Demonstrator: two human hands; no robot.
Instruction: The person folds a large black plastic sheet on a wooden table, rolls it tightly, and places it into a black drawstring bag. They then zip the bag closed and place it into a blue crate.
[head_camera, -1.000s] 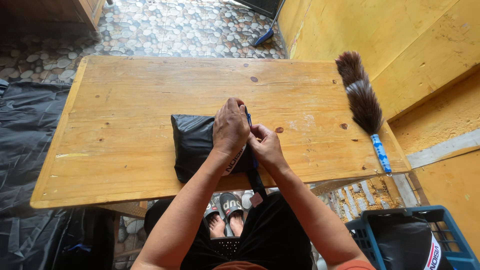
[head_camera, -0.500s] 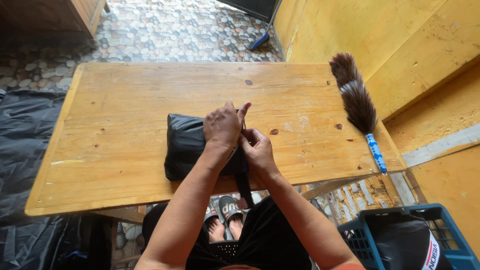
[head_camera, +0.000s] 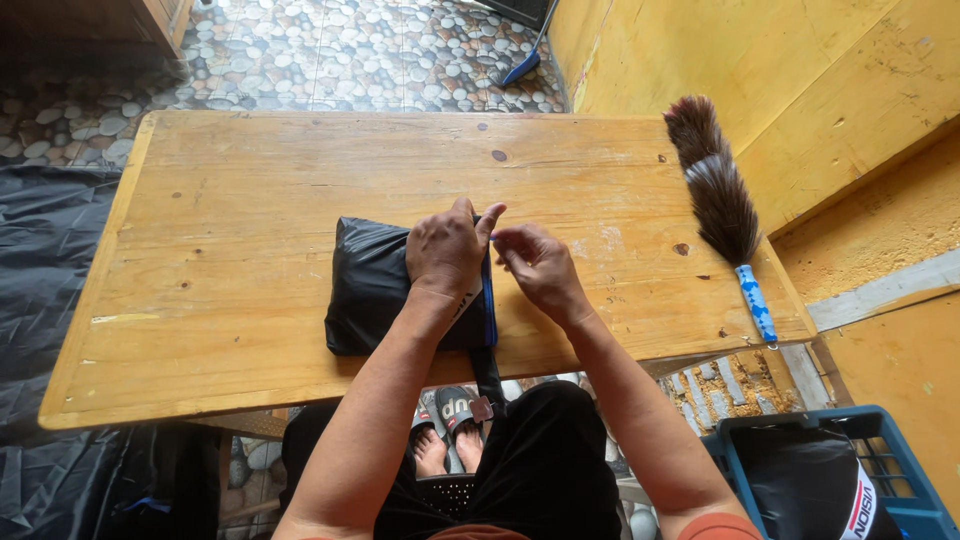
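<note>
- Black plastic bundle (head_camera: 375, 285) lying flat on the wooden table (head_camera: 250, 190), close to the near edge, a bit left of the middle.
- Left hand (head_camera: 447, 252) pressed down on the right part of the bundle, fingers curled over it, thumb up and touching a thin blue strip (head_camera: 489, 300) along the bundle's right side.
- Right hand (head_camera: 540, 268) just beside the bundle, on its right, fingertips pinched together near the top of the blue strip. Too small to tell what sits between those fingertips.
- Both hands very close, thumb of one almost meeting fingers of the other.
- Dark strap (head_camera: 487, 380) hanging down from the bundle over the table edge, with a small tag at its end.
- Brown feather duster (head_camera: 712, 190) with a blue and white handle lying on the right end of the table, well apart from the hands.
- Blue crate (head_camera: 900, 480) on the floor at the lower right, with something black inside.
- Black plastic sheet (head_camera: 40, 280) spread on the floor to the left of the table.
- Pebble-pattern floor (head_camera: 330, 55) beyond the table, yellow wall (head_camera: 760, 60) on the right.
- Feet in sandals (head_camera: 445, 430) under the table.
</note>
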